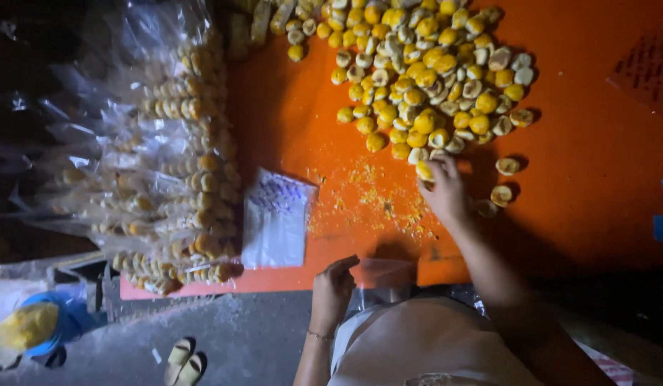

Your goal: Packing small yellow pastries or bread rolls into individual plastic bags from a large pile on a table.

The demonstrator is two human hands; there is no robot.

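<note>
Right hand (444, 187) at pile (424, 78) edge (crumbs (370, 200) beside)

- The flat orange table top (603, 179) looks smooth and matt.
- The clear plastic bags (160, 143) look thin, crinkly and shiny.
- The small yellow biscuits (424, 78) look dry and crumbly.

I have a single head-worn view, looking steeply down from above at close range. It faces forward over the orange table (596, 164), with the wearer's lap at the bottom edge and the grey floor (245, 336) at lower left.
</note>
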